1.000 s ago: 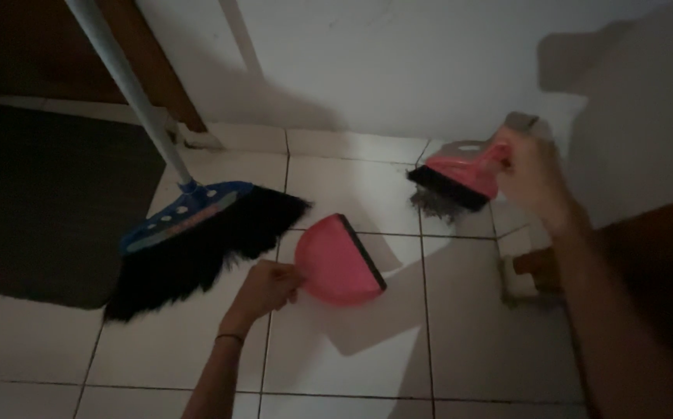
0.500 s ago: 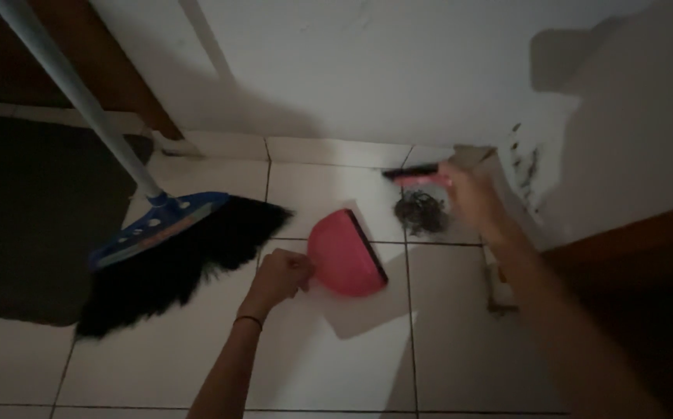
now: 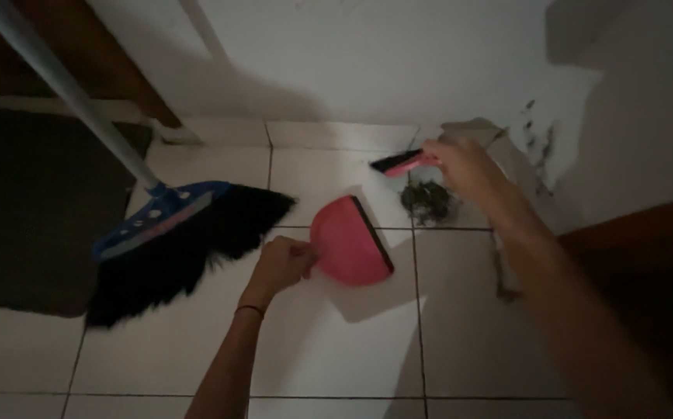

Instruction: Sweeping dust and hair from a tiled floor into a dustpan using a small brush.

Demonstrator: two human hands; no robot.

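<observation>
Nearest, the left hand (image 3: 278,265) has its fingers closed round the handle of a pink dustpan (image 3: 350,242) that lies empty on the tiled floor (image 3: 329,341). Beyond it at two o'clock, a dark dirt pile (image 3: 426,200) sits unswept just off the pan's lip. The right hand (image 3: 467,164) grips a small pink hand brush (image 3: 400,162) just above the pile, at its twelve o'clock, near the wall (image 3: 367,62); a long broom (image 3: 173,225) lies at nine o'clock.

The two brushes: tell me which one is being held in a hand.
The small pink hand brush, gripped by the right hand above the dirt pile. The long-handled blue broom with black bristles rests on the tiled floor, untouched.
</observation>
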